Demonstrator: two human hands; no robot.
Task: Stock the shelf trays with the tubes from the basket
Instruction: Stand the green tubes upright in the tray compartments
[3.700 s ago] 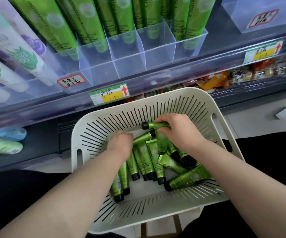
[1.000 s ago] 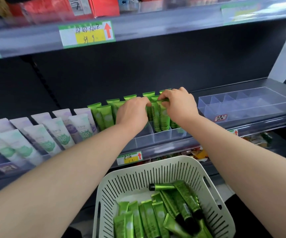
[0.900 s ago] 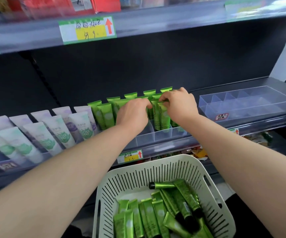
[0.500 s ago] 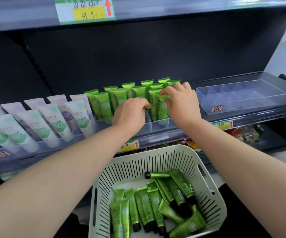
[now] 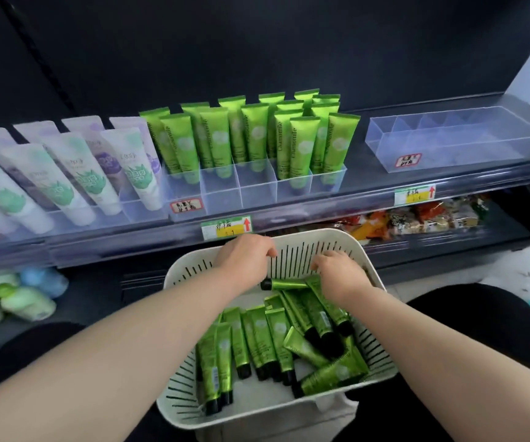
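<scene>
Some dozen green tubes (image 5: pixel 259 341) loose in the basket (image 5: pixel 257 413), heaped at angles, black caps mostly toward the near rim; others upright in the clear tray (image 5: pixel 259 186) on the shelf (image 5: pixel 357 183), front cells only part filled. Looks like the pick step, reaching for the next tubes; left hand (image 5: pixel 244 260) above the far rim, loosely curled, nothing seen in it; right hand (image 5: pixel 340 272) low over the heap, fingers (image 5: pixel 319 261) bent down by the crosswise tube (image 5: pixel 286 284); cannot tell whether pinching or only touching, too blurred. Next, probably: close on one or two tubes by the body, lift clear of the slotted wall, turn cap down, drop into a free cell. Tubes glossy, soft-walled, flat at the crimped end, round at the cap, likely slippery against each other; basket stiff pale plastic, slit all round; tray thin, hard, see-through, with upright dividers.
</scene>
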